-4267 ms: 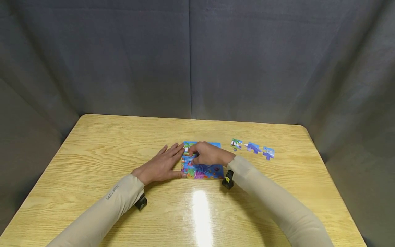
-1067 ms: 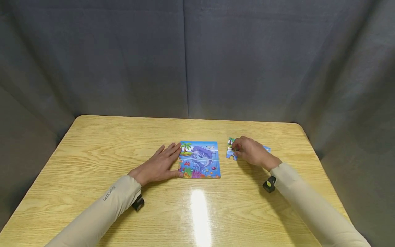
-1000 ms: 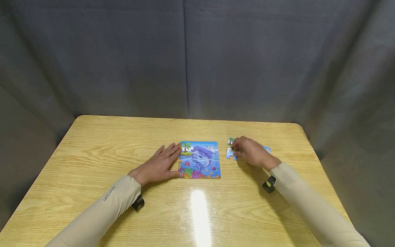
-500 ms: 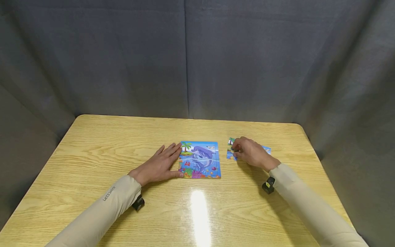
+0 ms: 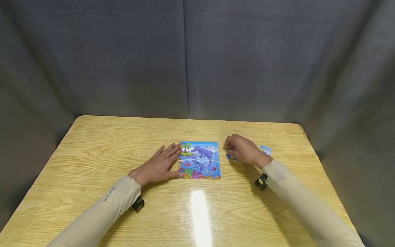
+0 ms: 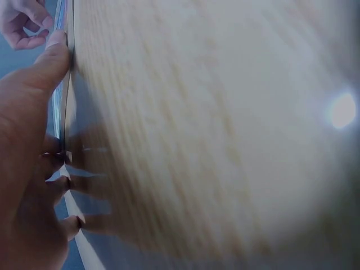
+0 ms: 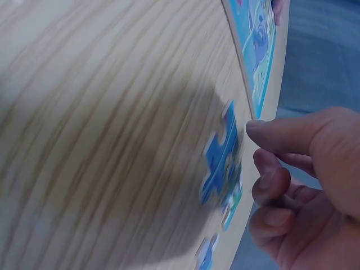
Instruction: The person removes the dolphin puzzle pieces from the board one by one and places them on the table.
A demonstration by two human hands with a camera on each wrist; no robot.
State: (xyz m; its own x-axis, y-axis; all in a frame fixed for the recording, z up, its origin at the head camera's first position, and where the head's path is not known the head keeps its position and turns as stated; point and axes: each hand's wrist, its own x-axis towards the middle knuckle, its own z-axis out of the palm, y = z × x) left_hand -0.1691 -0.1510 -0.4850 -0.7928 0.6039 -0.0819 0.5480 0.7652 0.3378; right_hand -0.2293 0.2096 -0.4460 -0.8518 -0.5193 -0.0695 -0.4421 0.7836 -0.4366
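My left hand [image 5: 158,164] lies flat with straight fingers at the left edge of a square jigsaw puzzle board [image 5: 200,159] with a dolphin and palm picture. In the left wrist view its thumb and fingertips touch the board's edge. My right hand [image 5: 243,149] hovers just right of the board, above loose jigsaw pieces. Its fingers are loosely bent and nothing shows between thumb and index finger in the right wrist view. Under it lies a blue jigsaw piece [image 7: 221,160] against a piece with green [image 7: 233,198]; the hand hides most of both in the head view.
Another jigsaw piece [image 5: 265,149], showing a bird, lies right of the right hand. Grey curtains [image 5: 188,61] stand behind and beside the wooden table [image 5: 123,137]. A bright light reflection falls on the table's front part.
My right hand has gone from the board to the loose pieces, where a blue piece now lies by the palm piece. Lately it has shifted slightly left. The left hand stays put.
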